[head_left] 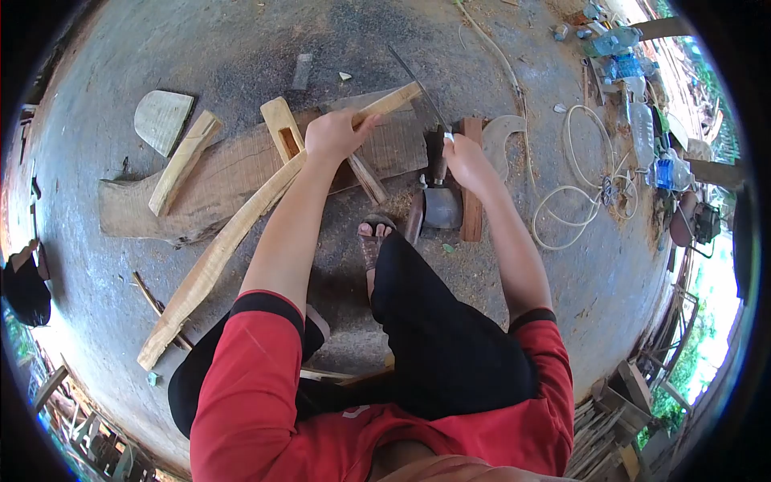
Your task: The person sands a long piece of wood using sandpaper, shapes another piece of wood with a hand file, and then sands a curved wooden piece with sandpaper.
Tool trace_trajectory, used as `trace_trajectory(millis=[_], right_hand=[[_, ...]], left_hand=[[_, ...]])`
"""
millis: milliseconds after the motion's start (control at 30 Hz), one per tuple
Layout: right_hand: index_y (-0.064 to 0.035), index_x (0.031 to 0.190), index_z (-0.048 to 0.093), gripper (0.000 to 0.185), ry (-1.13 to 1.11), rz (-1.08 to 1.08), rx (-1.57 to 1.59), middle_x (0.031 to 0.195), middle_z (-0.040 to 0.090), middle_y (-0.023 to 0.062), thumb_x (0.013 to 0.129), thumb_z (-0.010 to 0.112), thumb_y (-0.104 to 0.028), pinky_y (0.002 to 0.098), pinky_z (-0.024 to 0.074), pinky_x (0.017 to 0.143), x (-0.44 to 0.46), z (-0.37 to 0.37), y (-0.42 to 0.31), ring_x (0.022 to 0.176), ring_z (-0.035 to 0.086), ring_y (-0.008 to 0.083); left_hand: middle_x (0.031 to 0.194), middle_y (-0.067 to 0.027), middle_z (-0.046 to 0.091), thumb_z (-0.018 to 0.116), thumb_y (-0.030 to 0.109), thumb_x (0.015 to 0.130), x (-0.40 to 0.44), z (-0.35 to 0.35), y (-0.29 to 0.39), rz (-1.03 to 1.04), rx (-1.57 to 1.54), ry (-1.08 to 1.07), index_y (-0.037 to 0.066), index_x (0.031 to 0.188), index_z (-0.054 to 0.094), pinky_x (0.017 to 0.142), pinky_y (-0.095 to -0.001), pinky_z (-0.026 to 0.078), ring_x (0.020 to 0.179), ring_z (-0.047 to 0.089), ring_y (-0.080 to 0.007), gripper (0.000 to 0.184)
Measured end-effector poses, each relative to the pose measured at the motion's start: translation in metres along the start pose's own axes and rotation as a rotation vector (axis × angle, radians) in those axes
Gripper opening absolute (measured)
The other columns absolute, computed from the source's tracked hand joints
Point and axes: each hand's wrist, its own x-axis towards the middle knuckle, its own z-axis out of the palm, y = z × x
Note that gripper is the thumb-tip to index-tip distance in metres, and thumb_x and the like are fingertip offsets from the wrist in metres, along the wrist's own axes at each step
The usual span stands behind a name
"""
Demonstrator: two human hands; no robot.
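My left hand (336, 136) is closed around a long, slightly curved strip of pale wood (229, 251). One end of the strip points up and right past my knuckles; the other slants down to the floor at left. In my right hand (470, 165) is a handsaw (418, 87), its thin dark blade seen nearly edge-on and slanting up left. The blade crosses close to the strip's upper end; whether it touches cannot be told. Under the strip lies a broad rough plank (217, 183). Beside my left hand, a wooden piece with a slot (281, 120) rests on the plank.
A broad metal-bladed tool (442, 209) lies below my right hand, beside a reddish wood block (472, 193). At left are a short wood block (183, 165) and a rounded board (162, 119). Coiled hose (566, 193) and plastic bottles (622, 68) are at right. My sandalled foot (374, 241) is near the plank.
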Motion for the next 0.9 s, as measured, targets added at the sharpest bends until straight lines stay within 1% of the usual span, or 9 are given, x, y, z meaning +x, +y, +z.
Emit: trace_trajectory(millis=[133,200,300,467,567,667,733,800,900], right_hand=[[0.005,0.083,0.052,0.033,0.035,0.012,-0.028,0.082,0.057,0.0283,0.091,0.038,-0.024,0.0495,0.0421,0.07,-0.008,0.003,0.004,0.081,0.054,0.0443],[0.0047,0.083,0.051,0.033,0.021,-0.004,0.003,0.082,0.057,0.0284,0.091,0.037,-0.024,0.0496,0.0421,0.069,-0.019,0.002,0.006,0.082,0.054,0.0442],[0.0047,0.082,0.051,0.033,0.054,-0.025,-0.012,0.079,0.057,0.0284,0.091,0.037,-0.024,0.0503,0.0417,0.069,-0.036,0.014,0.021,0.08,0.054,0.0448],[0.0046,0.082,0.051,0.032,0.073,0.021,0.024,0.075,0.056,0.029,0.091,0.038,-0.023,0.0517,0.0408,0.067,-0.078,0.027,0.031,0.078,0.054,0.046],[0.0047,0.081,0.051,0.032,0.101,0.046,0.065,0.075,0.056,0.0295,0.091,0.038,-0.023,0.0519,0.0406,0.067,-0.086,0.031,0.028,0.077,0.053,0.0465],[0.0053,0.081,0.051,0.032,0.105,0.068,0.072,0.076,0.056,0.0295,0.091,0.038,-0.023,0.0512,0.0406,0.067,-0.079,0.032,0.023,0.079,0.053,0.0466],[0.0057,0.082,0.051,0.032,0.108,0.086,0.054,0.076,0.056,0.0293,0.091,0.039,-0.023,0.0506,0.0407,0.067,-0.066,0.029,0.02,0.079,0.053,0.0467],[0.006,0.084,0.052,0.031,0.112,0.015,0.042,0.076,0.057,0.0287,0.09,0.039,-0.022,0.0498,0.042,0.068,-0.048,0.025,0.02,0.079,0.054,0.0459],[0.0059,0.085,0.053,0.031,0.06,0.009,0.006,0.079,0.057,0.029,0.089,0.039,-0.022,0.0495,0.0432,0.069,-0.013,0.019,0.012,0.08,0.054,0.0454]], left_hand=[[0.079,-0.0124,0.065,0.041,0.062,0.081,0.0,0.001,0.002,-0.008,0.023,-0.017,0.009,0.088,0.065,0.069,-0.039,0.05,0.078,0.063,-0.0285,0.059],[0.078,-0.0143,0.064,0.041,0.061,0.081,-0.003,0.003,0.002,0.033,0.028,-0.044,0.007,0.084,0.062,0.068,-0.0404,0.049,0.077,0.062,-0.0304,0.058],[0.077,-0.014,0.064,0.039,0.063,0.08,-0.006,0.007,0.004,0.072,0.071,-0.091,0.007,0.082,0.062,0.067,-0.0404,0.049,0.077,0.063,-0.0299,0.061],[0.075,-0.0132,0.064,0.038,0.066,0.079,-0.018,0.012,0.007,0.161,0.125,-0.108,0.007,0.081,0.063,0.065,-0.0405,0.05,0.075,0.063,-0.0295,0.064],[0.076,-0.0135,0.064,0.038,0.067,0.078,-0.019,0.012,0.008,0.199,0.128,-0.106,0.007,0.08,0.062,0.065,-0.0405,0.05,0.074,0.063,-0.0294,0.065],[0.075,-0.0136,0.064,0.039,0.066,0.078,-0.019,0.012,0.005,0.215,0.102,-0.107,0.007,0.078,0.062,0.064,-0.0405,0.05,0.073,0.063,-0.0298,0.063],[0.074,-0.0119,0.064,0.041,0.065,0.078,-0.017,0.015,0.005,0.23,0.109,-0.098,0.007,0.079,0.064,0.065,-0.0391,0.05,0.073,0.063,-0.0278,0.062],[0.074,-0.0128,0.064,0.042,0.064,0.078,-0.018,0.015,0.004,0.236,0.1,-0.099,0.007,0.078,0.063,0.065,-0.0401,0.05,0.073,0.063,-0.029,0.06],[0.074,-0.0134,0.064,0.043,0.063,0.079,-0.02,0.009,0.008,0.222,0.081,-0.109,0.008,0.077,0.062,0.064,-0.0409,0.05,0.073,0.062,-0.0299,0.058]])
